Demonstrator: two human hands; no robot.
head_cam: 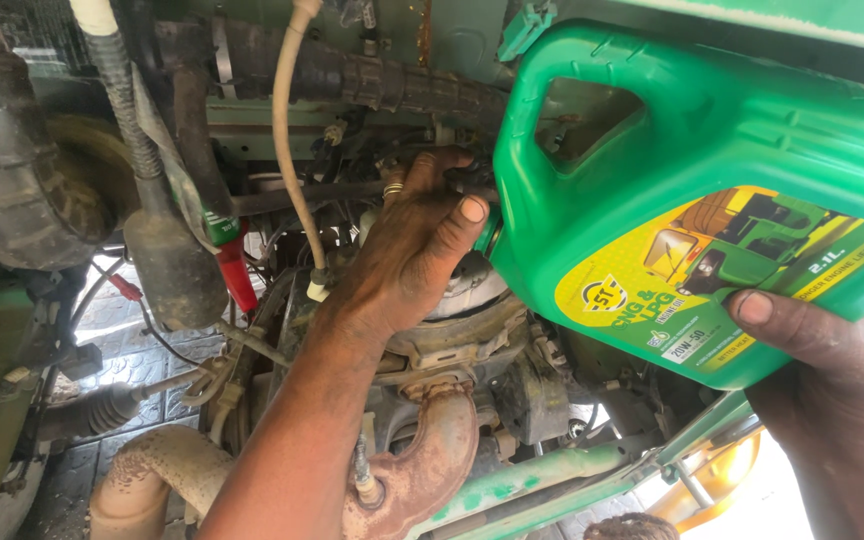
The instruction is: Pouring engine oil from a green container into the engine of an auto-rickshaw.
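A large green plastic jug with a moulded handle and a yellow label is tipped toward the engine, its neck pointing left and down. My right hand supports the jug from below at its lower corner. My left hand reaches up into the engine bay, fingers curled around the jug's neck where it meets the engine, thumb lying along the jug's side. The jug's spout and the opening it meets are hidden behind my left hand. A ring shows on one finger.
A rusty exhaust pipe curves below the engine. A cream hose hangs down at centre-left, next to a black ribbed boot and a red part. A tyre fills the upper left. Green frame bars cross the bottom.
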